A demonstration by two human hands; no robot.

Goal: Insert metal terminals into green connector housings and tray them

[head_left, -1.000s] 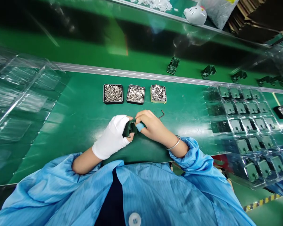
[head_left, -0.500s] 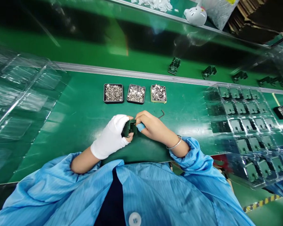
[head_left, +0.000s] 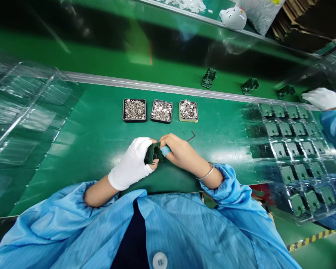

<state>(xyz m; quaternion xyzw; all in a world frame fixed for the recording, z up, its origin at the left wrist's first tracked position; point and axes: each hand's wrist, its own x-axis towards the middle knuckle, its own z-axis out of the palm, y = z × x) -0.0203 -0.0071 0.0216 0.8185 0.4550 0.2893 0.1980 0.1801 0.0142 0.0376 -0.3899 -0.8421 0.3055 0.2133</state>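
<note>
My left hand (head_left: 133,162), in a white glove with bare fingertips, holds a dark green part (head_left: 154,153) between thumb and fingers. My right hand (head_left: 180,151), bare with a blue wrap on one finger, is pinched at the upper right of that part; whether a small piece sits between its fingertips is too small to tell. Beyond the hands stand three small black trays of shiny metal pieces, at the left (head_left: 134,110), middle (head_left: 161,111) and right (head_left: 188,111). A small hex key (head_left: 191,136) lies just past my right hand.
A clear compartment tray (head_left: 294,149) with green parts stands at the right, clear plastic trays (head_left: 30,112) at the left. Several green parts, one here (head_left: 209,78), lie behind the metal rail (head_left: 145,85). Another person's gloved hand (head_left: 322,98) reaches in at the right.
Another person's gloved hand and blue sleeve have come into view at the far right. My right fingers have shifted slightly left on the green part; my left hand still holds it.
</note>
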